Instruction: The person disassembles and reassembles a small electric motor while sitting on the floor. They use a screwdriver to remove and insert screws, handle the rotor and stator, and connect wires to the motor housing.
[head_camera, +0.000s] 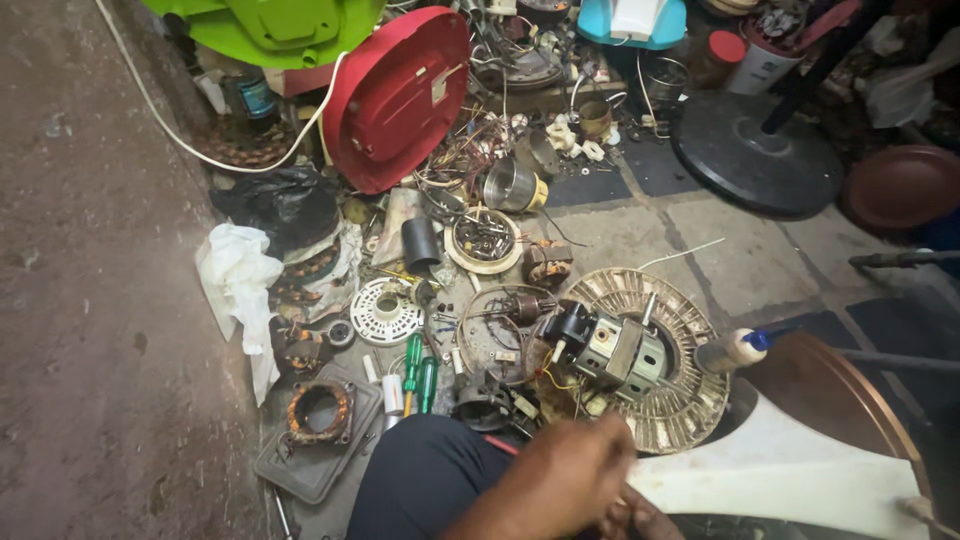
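My left hand (572, 472) is at the bottom centre, blurred, fingers curled down, just in front of a fan motor (610, 350). Only the fingers of my right hand (643, 522) show beneath it at the frame's edge. Whether either hand holds something is hidden. The motor, with a black end and yellow wires, lies on a dusty round fan grille (680, 400). A white curved fan housing (790, 470) lies just right of my hands. My knee in dark trousers (420, 480) is left of them.
Two green screwdrivers (418, 370), a rusty stator ring (320, 410) on a grey tray, a white slotted disc (385, 312) and a bowl of screws (485, 240) crowd the floor. A red round cover (400, 95), a black fan base (755, 150) and a white cloth (235, 275) lie farther off.
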